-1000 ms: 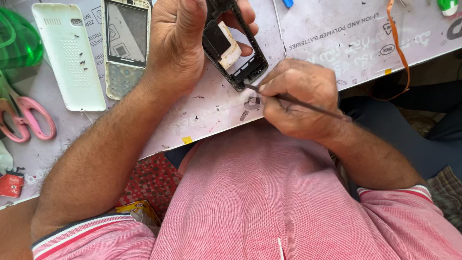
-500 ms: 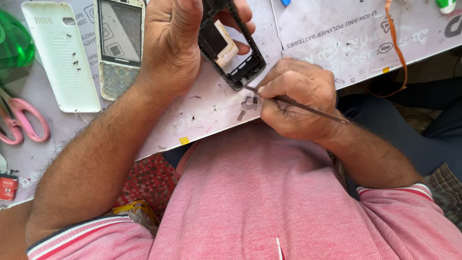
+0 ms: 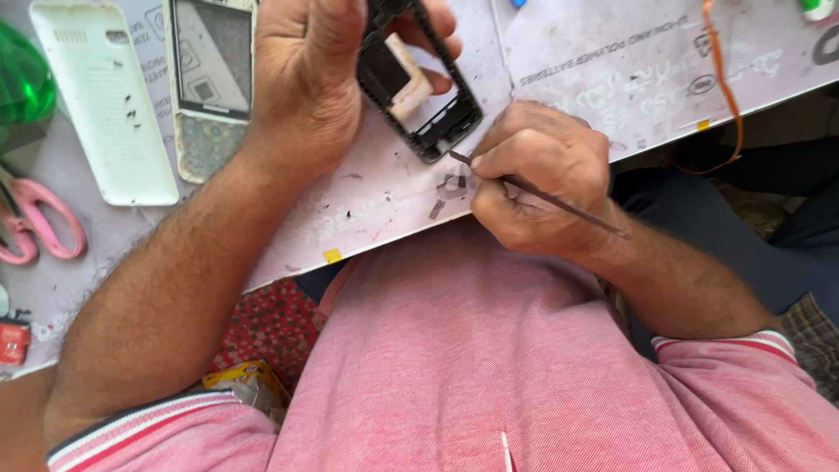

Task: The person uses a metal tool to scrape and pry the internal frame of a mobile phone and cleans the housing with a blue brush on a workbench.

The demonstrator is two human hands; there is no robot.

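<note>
Mid-teardown: left hand [image 3: 306,79] clamped around black phone frame [image 3: 419,92], right hand [image 3: 537,179] pinching thin probe [image 3: 559,199], tip at frame's lower corner; next needs fine, steady prying.

Black phone frame [image 3: 419,96] — pink scissors [image 3: 39,223]

On the worktop [image 3: 612,79], the left hand [image 3: 306,79] holds the phone frame [image 3: 419,96] at the middle; the right hand [image 3: 537,175] lies just right of it, its thin tool [image 3: 559,203] reaching the frame's near corner. Left of the hands lie the keypad phone front [image 3: 210,79], then the back cover [image 3: 100,96]; the scissors [image 3: 39,223] sit at the left edge.
</note>
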